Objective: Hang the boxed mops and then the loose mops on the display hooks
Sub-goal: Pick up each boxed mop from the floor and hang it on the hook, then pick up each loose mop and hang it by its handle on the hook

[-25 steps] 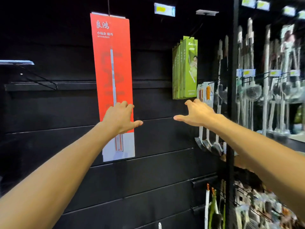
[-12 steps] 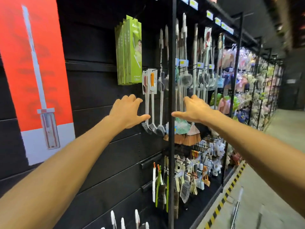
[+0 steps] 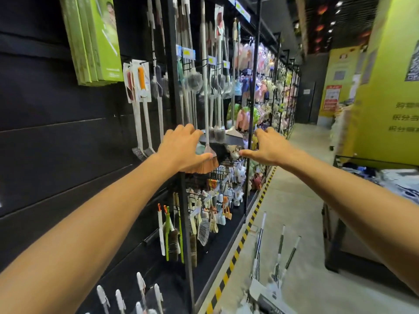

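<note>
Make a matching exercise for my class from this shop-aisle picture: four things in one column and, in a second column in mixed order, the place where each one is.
Things
1. green boxes
2. loose mops
3. left hand
4. yellow-and-black striped tape

Places
A. lying on the aisle floor, lower right of the shelving
B. hanging high on the black wall, upper left
C. running along the floor edge at the foot of the shelving
D. held out empty in front of the hanging brushes

Right pairs: 1-B, 2-A, 3-D, 4-C
</note>
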